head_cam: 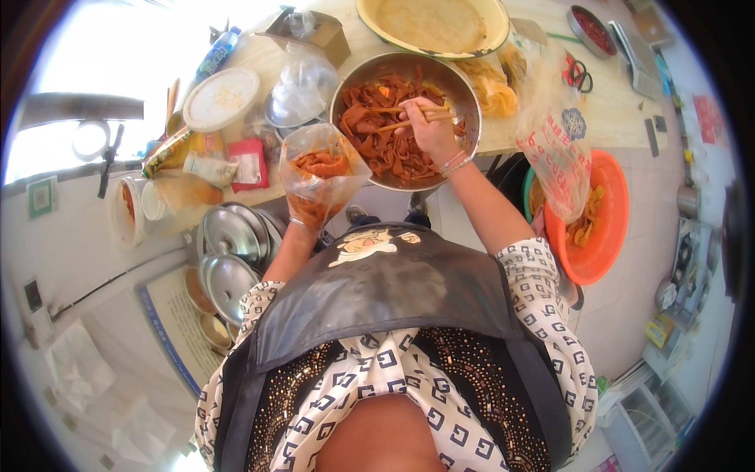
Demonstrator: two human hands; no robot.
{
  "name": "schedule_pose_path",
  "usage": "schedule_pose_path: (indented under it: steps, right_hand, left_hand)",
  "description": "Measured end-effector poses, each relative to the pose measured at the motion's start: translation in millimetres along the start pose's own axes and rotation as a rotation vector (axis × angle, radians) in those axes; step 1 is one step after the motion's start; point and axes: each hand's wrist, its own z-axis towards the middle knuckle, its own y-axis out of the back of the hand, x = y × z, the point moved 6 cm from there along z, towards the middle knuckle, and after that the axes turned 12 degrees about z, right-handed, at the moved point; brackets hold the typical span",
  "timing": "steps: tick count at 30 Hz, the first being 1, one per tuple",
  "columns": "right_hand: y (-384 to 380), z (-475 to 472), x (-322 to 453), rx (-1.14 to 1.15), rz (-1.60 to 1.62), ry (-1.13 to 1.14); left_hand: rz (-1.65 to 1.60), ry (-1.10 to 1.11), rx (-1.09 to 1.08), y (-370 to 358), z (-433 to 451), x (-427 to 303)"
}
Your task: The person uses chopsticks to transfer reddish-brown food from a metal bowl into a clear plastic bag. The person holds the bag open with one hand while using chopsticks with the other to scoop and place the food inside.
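Note:
A clear plastic bag (354, 171), partly filled with reddish-brown seasoned strips (318, 164), rests open-mouthed on my left hand (304, 206), whose fingers are mostly hidden behind it. My right hand (429, 130) grips a pair of wooden chopsticks (392, 126) over a metal bowl (476, 112), their tips among more of the same sauced strips (383, 141). The bag's mouth is just left of the bowl's rim.
Behind the bowl stands an enamel basin (501, 29). At right are a printed plastic bag (557, 159), scissors (581, 76) and an orange basin (616, 206). A white lid (221, 100), a red packet (249, 165) and a tub (127, 218) lie left, above metal lids (230, 236).

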Motion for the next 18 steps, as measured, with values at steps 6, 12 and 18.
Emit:
schedule_pose_path:
  steps: [6,12,18]
  right_hand:
    - [-18.6,3.1,3.2,0.183,-0.289,0.339]
    - [20.3,31.7,-29.7,-0.200,0.146,-0.049]
    - [55.5,27.5,-41.8,-0.299,0.350,-0.132]
  left_hand:
    - [0.045,0.047,-0.072,1.3,2.7,-2.7]
    - [-0.069,0.081,0.005,23.2,24.0,-19.2]
    - [-0.585,0.370,0.052,25.0,22.3,-12.1]
